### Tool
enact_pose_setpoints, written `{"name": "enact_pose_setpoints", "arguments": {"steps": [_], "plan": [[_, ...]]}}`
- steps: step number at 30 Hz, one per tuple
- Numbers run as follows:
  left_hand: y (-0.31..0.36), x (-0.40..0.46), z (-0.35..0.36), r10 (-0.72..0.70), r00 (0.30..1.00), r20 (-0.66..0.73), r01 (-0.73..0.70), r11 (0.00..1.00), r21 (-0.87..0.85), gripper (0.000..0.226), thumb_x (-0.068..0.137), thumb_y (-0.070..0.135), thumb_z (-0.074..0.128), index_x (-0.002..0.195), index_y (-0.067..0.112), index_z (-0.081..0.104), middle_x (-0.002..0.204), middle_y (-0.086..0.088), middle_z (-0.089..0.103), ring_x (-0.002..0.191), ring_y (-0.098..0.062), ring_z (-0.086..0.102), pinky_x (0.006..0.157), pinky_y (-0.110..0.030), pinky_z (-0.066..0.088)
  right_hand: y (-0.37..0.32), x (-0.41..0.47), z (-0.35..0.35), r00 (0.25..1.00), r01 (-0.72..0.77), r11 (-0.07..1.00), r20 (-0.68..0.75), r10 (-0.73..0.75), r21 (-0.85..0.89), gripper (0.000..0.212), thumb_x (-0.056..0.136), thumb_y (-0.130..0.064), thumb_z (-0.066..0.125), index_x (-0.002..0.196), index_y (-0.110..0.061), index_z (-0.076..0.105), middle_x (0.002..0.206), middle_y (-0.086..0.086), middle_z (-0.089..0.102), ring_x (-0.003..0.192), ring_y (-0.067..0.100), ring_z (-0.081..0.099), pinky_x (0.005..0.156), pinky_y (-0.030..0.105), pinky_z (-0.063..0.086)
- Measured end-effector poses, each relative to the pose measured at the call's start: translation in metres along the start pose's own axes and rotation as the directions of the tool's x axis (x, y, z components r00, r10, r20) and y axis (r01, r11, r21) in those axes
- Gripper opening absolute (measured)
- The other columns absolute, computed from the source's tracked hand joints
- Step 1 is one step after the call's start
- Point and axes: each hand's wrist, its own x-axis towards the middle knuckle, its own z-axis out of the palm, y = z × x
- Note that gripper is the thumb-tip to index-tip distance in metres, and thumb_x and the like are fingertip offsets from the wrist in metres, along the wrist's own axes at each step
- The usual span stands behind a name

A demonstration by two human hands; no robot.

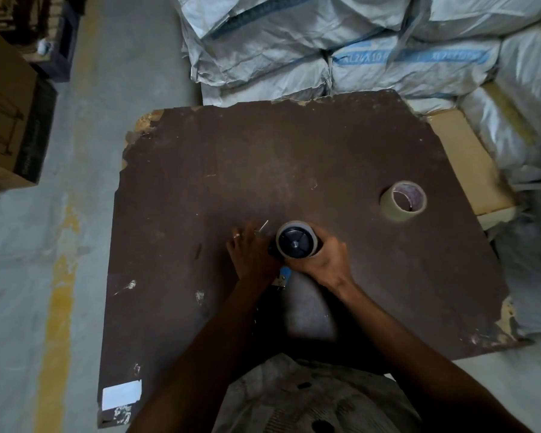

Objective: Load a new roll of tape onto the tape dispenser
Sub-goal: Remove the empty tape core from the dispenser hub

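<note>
With the tape dispenser (281, 270) gripped by the left hand (252, 256) at nine o'clock, the tape roll (297, 239), clasped by the right hand (324, 260), is best pressed squarely onto the hub.

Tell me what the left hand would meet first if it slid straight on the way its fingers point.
Likely only bare table: the left hand points up-left, away from the person. A thin pin-like object lies beside its fingertips, probably just off that line.

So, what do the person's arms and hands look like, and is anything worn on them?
Both forearms are bare, with no sleeves, gloves or watch in view. The left hand wears a light metallic ring on one of its fingers. The right hand shows no ring.
</note>
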Motion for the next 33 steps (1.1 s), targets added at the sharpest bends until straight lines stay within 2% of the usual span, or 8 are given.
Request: {"name": "enact_pose_setpoints", "arguments": {"steps": [3,8,11,15,23,28,30,33], "plan": [[0.001,0.000,0.000,0.009,1.000,-0.013,-0.008,1.000,0.004,0.075,0.055,0.053,0.074,0.127,0.044,0.055,0.125,0.004,0.054,0.114,-0.033,0.047,0.082,-0.039,0.039,0.002,-0.004,0.000,0.999,0.018,1.000,-0.030,-0.018,0.022,0.075,0.055,-0.027,0.099,0.124,-0.022,0.069,0.105,-0.023,0.069,0.094,-0.023,0.061,0.081,0.000,0.044],[0.001,0.000,0.000,0.031,0.999,-0.012,-0.031,1.000,0.002,0.074,0.057,0.055,0.076,0.126,0.042,0.055,0.125,0.000,0.053,0.116,-0.035,0.047,0.084,-0.040,0.039,-0.006,0.019,-0.010,0.995,-0.018,0.995,0.094,0.028,-0.101,0.073,0.046,-0.043,0.095,0.114,-0.028,0.074,0.099,-0.013,0.076,0.089,-0.004,0.069,0.076,0.006,0.052],[0.003,0.001,-0.001,0.018,1.000,-0.015,-0.018,1.000,-0.001,0.075,0.058,0.054,0.074,0.128,0.041,0.054,0.126,0.000,0.053,0.117,-0.036,0.046,0.086,-0.040,0.038,-0.007,0.019,-0.012,0.993,0.015,0.997,0.119,-0.005,-0.081,0.073,0.048,-0.033,0.097,0.116,-0.027,0.072,0.102,-0.015,0.074,0.090,-0.008,0.066,0.083,0.010,0.053],[0.002,-0.001,-0.001,0.014,1.000,-0.013,-0.014,0.999,-0.034,0.081,0.056,0.053,0.077,0.132,0.039,0.052,0.129,-0.001,0.052,0.121,-0.038,0.045,0.090,-0.042,0.038,0.001,0.005,-0.008,0.995,0.079,0.997,0.062,-0.079,0.008,0.076,0.054,-0.021,0.096,0.124,-0.024,0.068,0.111,-0.018,0.069,0.100,-0.021,0.059,0.090,0.003,0.043],[-0.001,0.000,0.005,-0.006,0.997,-0.080,0.005,1.000,-0.015,0.058,0.066,0.047,0.061,0.123,0.037,0.055,0.114,-0.001,0.057,0.105,-0.038,0.053,0.081,-0.040,0.041,-0.009,-0.002,0.013,0.990,0.112,0.993,-0.079,-0.114,-0.030,0.067,0.061,-0.027,0.091,0.123,-0.019,0.068,0.113,-0.006,0.073,0.099,0.002,0.065,0.085,-0.001,0.042],[-0.001,0.000,0.006,-0.021,0.997,-0.071,0.021,1.000,-0.004,0.048,0.070,0.047,0.054,0.117,0.035,0.058,0.113,-0.001,0.054,0.105,-0.037,0.050,0.080,-0.041,0.040,-0.011,0.002,0.016,0.991,0.109,0.992,-0.064,-0.114,-0.069,0.079,0.058,-0.015,0.094,0.131,-0.009,0.064,0.122,0.009,0.072,0.109,0.019,0.067,0.085,-0.009,0.031],[0.004,0.001,0.005,-0.028,0.998,-0.055,0.029,1.000,0.010,0.044,0.072,0.045,0.056,0.115,0.035,0.060,0.112,-0.003,0.053,0.106,-0.037,0.049,0.081,-0.041,0.039,-0.006,0.007,0.007,0.995,0.089,0.993,-0.030,-0.092,-0.071,0.081,0.056,-0.018,0.094,0.130,-0.013,0.064,0.119,0.005,0.074,0.107,0.017,0.068,0.080,-0.010,0.030],[0.014,0.002,0.005,0.011,1.000,-0.021,-0.009,0.998,0.061,0.037,0.070,0.044,0.057,0.104,0.033,0.067,0.113,-0.005,0.054,0.108,-0.037,0.048,0.083,-0.042,0.040,0.006,0.011,-0.006,1.000,0.011,1.000,0.003,-0.011,-0.018,0.077,0.055,-0.027,0.096,0.126,-0.023,0.066,0.113,-0.007,0.074,0.102,0.001,0.067,0.079,-0.005,0.037]]}}
